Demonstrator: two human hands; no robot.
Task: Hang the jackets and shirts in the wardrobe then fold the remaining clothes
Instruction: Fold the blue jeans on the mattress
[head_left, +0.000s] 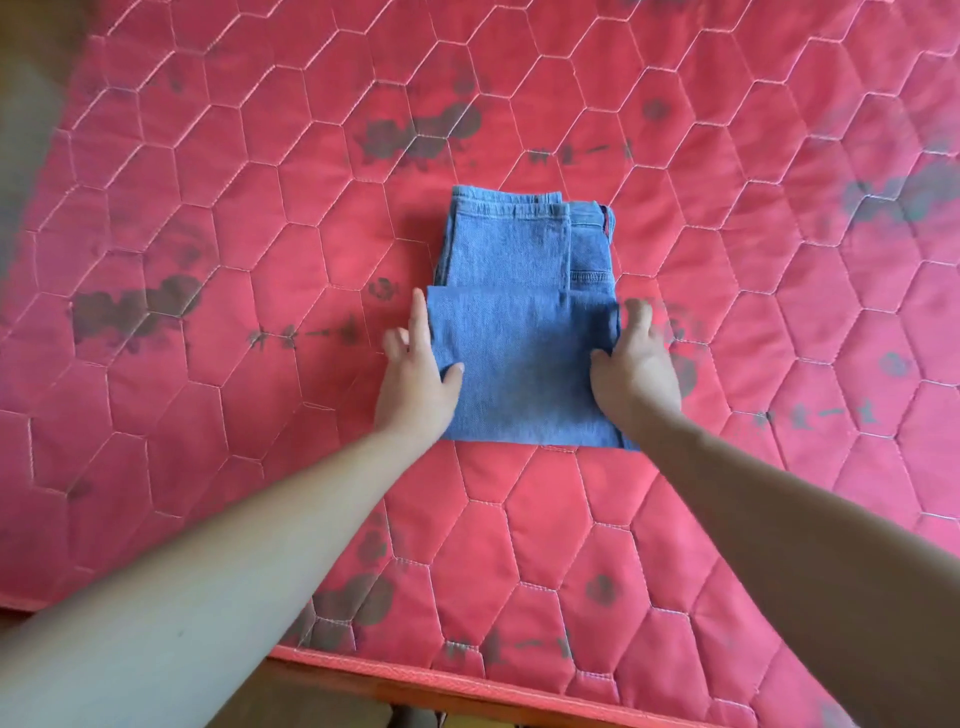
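A pair of blue jeans (524, 322) lies folded into a compact rectangle on the middle of the red quilted mattress (260, 260), waistband at the far end and a folded layer on top at the near end. My left hand (415, 374) lies along the left edge of that near layer, fingers straight on the mattress and thumb on the denim. My right hand (636, 364) sits at the right edge, thumb on the denim and fingers lying against the side of the fold. Neither hand lifts the cloth.
The mattress carries dark printed patches and hexagon stitching and fills nearly the whole view. Its near edge with red piping (467, 686) runs along the bottom, with a wooden frame (322, 696) below it. No other clothes are in view.
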